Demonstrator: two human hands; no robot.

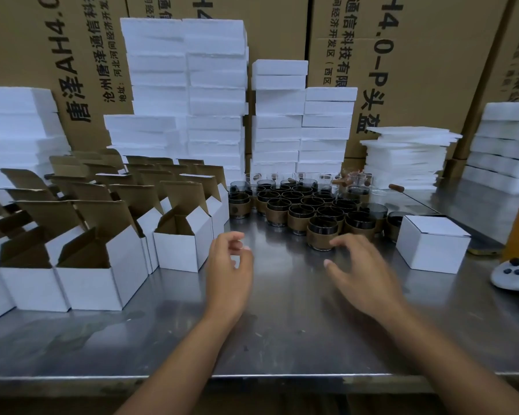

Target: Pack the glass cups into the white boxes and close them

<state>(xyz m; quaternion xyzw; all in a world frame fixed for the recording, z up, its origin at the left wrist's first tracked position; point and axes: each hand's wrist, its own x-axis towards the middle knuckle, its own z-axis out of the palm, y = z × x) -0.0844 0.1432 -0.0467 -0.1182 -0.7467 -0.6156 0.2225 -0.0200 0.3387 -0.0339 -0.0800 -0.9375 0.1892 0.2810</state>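
Brown cartons (432,55) and stacked white foam (186,85) backed a steel surface (282,324). One closed white box (432,247) stood at the right. Rows of open white boxes (183,244), seemingly empty, stood at the left. Glass cups (306,205) clustered between them, unpacked. The left hand (229,265) and right hand (363,274) hovered, each grip loose and empty, the right just beside the nearest cup (322,235). Most of the packing looked undone.

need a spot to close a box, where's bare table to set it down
Bare steel table runs from the open white boxes to the closed white box, in front of the glass cups, down to the near edge. Crowded: the left side and behind the cups.
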